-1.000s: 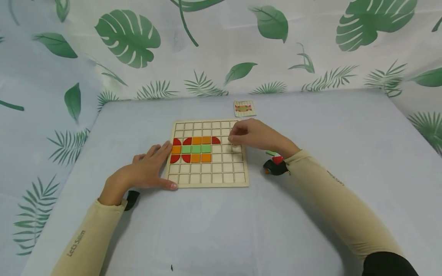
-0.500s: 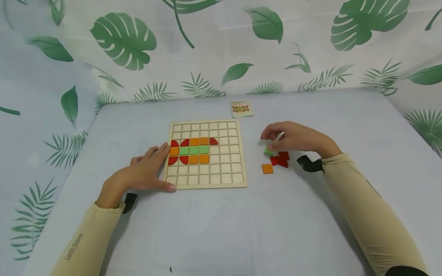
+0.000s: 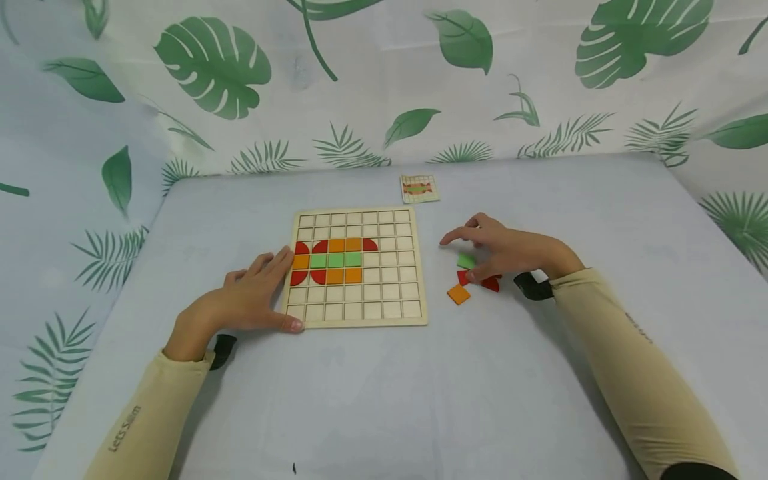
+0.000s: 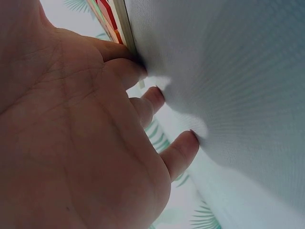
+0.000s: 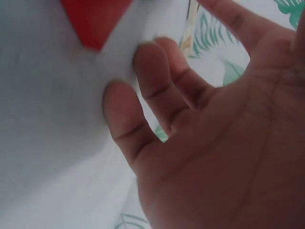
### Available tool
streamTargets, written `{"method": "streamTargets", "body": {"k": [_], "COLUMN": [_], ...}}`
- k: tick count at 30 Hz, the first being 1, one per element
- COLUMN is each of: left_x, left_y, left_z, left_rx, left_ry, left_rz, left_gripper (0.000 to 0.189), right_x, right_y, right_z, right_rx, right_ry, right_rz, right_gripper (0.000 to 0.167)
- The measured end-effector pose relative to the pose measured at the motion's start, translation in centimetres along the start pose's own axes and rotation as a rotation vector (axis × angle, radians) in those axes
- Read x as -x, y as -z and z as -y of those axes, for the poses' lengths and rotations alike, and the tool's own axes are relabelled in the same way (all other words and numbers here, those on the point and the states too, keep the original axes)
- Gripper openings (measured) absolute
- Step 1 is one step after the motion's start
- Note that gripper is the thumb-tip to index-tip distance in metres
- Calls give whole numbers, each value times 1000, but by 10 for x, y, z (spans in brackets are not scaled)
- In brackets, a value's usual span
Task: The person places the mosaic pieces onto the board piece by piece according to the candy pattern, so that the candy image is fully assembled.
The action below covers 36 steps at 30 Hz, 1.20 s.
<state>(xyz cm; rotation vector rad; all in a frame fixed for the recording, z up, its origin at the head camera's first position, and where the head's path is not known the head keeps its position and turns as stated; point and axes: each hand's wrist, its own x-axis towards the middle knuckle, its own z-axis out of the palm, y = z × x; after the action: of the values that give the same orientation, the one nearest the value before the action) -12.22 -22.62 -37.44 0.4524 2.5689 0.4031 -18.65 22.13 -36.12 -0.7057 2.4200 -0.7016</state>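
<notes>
A wooden grid board [image 3: 390, 310] lies mid-table with red quarter-round, orange square and green square tiles set in its left and middle cells. My left hand [image 3: 252, 297] rests along the board's left edge, thumb at the near left corner and fingers spread onto the cloth. To the right of the board, my right hand [image 3: 504, 250] is over a small pile of loose tiles, its index finger stretched out and its thumb on the red tiles [image 3: 491, 284]. Beside them lie a green tile [image 3: 465, 261] and an orange square tile [image 3: 459, 294]. In the right wrist view a red tile [image 5: 97, 21] lies beyond the fingertips.
A small pattern card [image 3: 419, 189] showing a candy-like design lies behind the board's far right corner. White cloth covers the table [image 3: 372, 400]. A leaf-print curtain [image 3: 360, 87] rises behind the table's far edge.
My right hand has left the board's right side and come over the loose tiles, its thumb shifting from the green to the red ones. The orange tile has turned slightly. My left hand stays put.
</notes>
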Motion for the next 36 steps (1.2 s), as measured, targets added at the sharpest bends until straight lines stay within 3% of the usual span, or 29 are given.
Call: {"method": "streamTargets", "body": {"k": [8,14,18,26,36], "left_x": [1,1,1,-1,-2], "left_y": [0,0,0,0,0], "left_z": [-1,-1,0,0,0], "left_rx": [-4,0,5,-2,-3], "left_ry": [3,2,2,3,10], "left_rz": [3,6,5,4,6], "left_gripper": [135,135,135,136,137], "right_x": [-6,-13,-18,-19,-8], "right_y": [-6,-12,-16,-19,-3], "right_z": [2,4,9,16,5], "right_rx": [-23,-28,-10,9,4], "right_ry": [-4,85,118,63,-35], "right_rz": [-36,-74,-87,-68,-54], "right_gripper": [38,20,16,14,23]}}
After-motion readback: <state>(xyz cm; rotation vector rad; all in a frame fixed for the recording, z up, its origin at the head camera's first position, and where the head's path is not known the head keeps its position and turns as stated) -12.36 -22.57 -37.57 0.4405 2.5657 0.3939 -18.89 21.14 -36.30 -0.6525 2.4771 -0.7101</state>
